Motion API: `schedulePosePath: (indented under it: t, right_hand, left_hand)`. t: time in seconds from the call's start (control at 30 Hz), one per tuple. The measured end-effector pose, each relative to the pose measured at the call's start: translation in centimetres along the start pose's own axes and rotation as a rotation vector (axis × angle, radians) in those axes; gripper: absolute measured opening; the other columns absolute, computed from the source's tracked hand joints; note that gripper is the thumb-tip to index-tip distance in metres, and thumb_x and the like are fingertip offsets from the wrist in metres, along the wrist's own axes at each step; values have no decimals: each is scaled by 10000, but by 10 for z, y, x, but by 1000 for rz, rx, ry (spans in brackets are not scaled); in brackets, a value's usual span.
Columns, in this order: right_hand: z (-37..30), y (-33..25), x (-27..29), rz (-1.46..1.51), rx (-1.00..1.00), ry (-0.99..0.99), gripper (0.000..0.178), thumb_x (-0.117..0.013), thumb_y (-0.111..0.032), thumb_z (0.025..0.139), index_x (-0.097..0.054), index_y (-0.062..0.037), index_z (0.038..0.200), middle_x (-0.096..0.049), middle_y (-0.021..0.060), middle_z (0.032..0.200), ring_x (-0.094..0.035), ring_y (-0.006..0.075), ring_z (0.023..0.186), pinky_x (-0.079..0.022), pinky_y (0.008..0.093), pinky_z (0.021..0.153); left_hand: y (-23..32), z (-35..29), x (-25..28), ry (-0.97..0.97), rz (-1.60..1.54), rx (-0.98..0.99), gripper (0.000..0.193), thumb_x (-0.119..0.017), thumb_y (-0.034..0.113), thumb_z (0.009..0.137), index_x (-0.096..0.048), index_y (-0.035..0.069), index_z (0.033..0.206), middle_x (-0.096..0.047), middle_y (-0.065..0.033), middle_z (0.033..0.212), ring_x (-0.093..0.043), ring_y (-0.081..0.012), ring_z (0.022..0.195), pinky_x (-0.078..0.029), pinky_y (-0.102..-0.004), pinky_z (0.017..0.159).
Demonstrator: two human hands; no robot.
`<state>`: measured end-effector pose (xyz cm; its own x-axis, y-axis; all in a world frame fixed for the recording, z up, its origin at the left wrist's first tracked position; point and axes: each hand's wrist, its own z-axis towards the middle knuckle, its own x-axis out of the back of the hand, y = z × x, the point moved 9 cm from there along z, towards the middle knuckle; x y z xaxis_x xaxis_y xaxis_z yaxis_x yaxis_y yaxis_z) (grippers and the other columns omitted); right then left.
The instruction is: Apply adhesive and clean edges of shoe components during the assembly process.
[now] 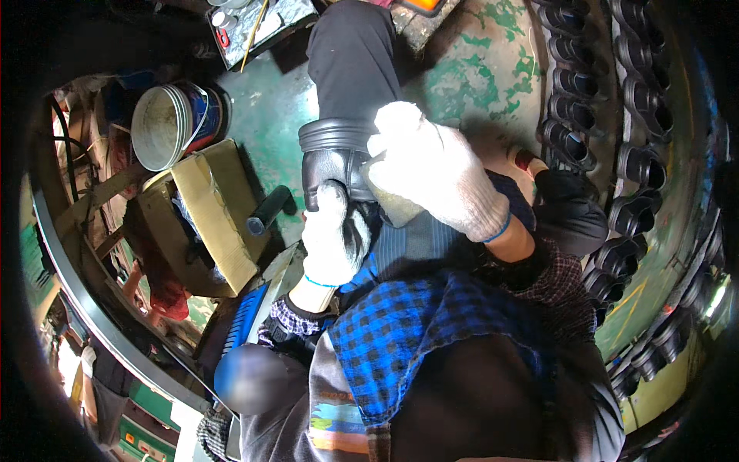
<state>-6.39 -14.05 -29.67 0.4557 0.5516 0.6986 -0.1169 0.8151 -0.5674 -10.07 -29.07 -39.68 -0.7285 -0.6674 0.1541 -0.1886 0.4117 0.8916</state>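
Note:
Across my lap lies a black leather shoe (323,171), its ridged sole edge facing away from me. My left hand (334,240), in a white knit glove, grips the near end of the shoe with its fingers curled. My right hand (443,175), gloved the same way, is closed around a pale beige pad or folded cloth (394,199) that rests against the shoe's right side. The fingertips of the right hand are partly hidden. A blue checked cloth (400,331) covers my lap and front.
At the left stand an open cardboard box (218,208) and a white-lined bucket (159,127). A dark cylindrical post (268,212) rises beside the box. Racks with rows of black shoes (573,112) line the right side. Ahead is a small table (289,14) holding tools.

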Motion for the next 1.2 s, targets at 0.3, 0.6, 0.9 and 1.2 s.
schedulePosePath:
  t: [0.3, 0.6, 0.9, 1.2]
  right_hand:
    - [-4, 15, -6, 125, -169, 0, 174, -628, -222, 780, -572, -87, 874, -534, 79, 782, -544, 233, 664, -453, 352, 568]
    - [1, 31, 11, -9, -401, 115, 283, -645, -277, 771, -590, -81, 967, -564, 62, 790, -575, 230, 674, -481, 340, 582]
    - [-34, 59, 16, 617, -769, 291, 123, -612, -133, 822, -577, -34, 888, -609, 59, 791, -622, 175, 740, -505, 281, 677]
    - [-14, 50, 9, 291, -648, 216, 244, -621, -179, 792, -573, -57, 998, -610, 109, 844, -621, 294, 726, -512, 357, 639]
  left_hand:
    - [-22, -12, 13, 125, 352, -188, 312, -477, 171, 937, -492, 33, 1216, -569, -129, 1148, -569, -206, 1005, -474, -348, 851]
    - [57, 5, -38, 292, 1290, -616, 438, -452, 65, 862, -488, 89, 1298, -638, -78, 796, -552, -174, 557, -438, -276, 485]
    - [87, 14, -34, 205, 945, -605, 564, -610, 180, 786, -444, -6, 1293, -620, -176, 986, -589, -294, 718, -463, -361, 634]
    - [87, 18, -41, 48, 882, -567, 814, -732, 172, 637, -366, -35, 1334, -567, -254, 1072, -580, -386, 891, -454, -427, 786]
